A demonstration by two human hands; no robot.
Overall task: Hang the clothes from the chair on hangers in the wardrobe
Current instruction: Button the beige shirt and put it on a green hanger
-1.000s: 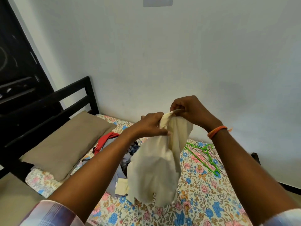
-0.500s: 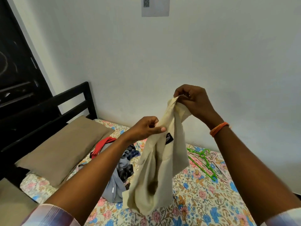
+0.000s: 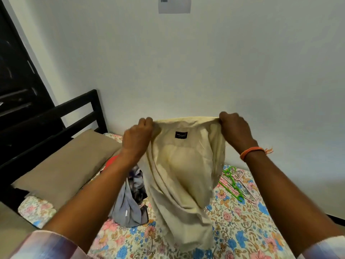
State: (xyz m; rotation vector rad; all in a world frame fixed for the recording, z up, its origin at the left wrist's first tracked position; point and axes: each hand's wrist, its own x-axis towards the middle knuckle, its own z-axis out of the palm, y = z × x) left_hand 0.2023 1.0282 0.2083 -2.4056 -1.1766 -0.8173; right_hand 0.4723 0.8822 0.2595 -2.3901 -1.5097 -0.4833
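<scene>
A cream garment [image 3: 183,176] with a small black label near its top edge hangs in the air above the bed. My left hand [image 3: 137,136] grips its top edge at the left and my right hand [image 3: 235,130] grips it at the right, so the edge is stretched flat between them. Below it, a heap of clothes [image 3: 131,200] in grey, dark and red lies on the floral bedsheet [image 3: 240,227]. Green and pink hangers [image 3: 233,181] lie on the sheet to the right, partly hidden by the garment.
A tan pillow [image 3: 63,165] rests against the black slatted headboard [image 3: 74,113] at the left. A dark door or cabinet [image 3: 16,75] stands in the left corner. The plain white wall [image 3: 205,62] is right behind the bed.
My hands have moved apart and spread the bunched cream garment open by its top edge, with the label now facing me. The view has tilted up a little.
</scene>
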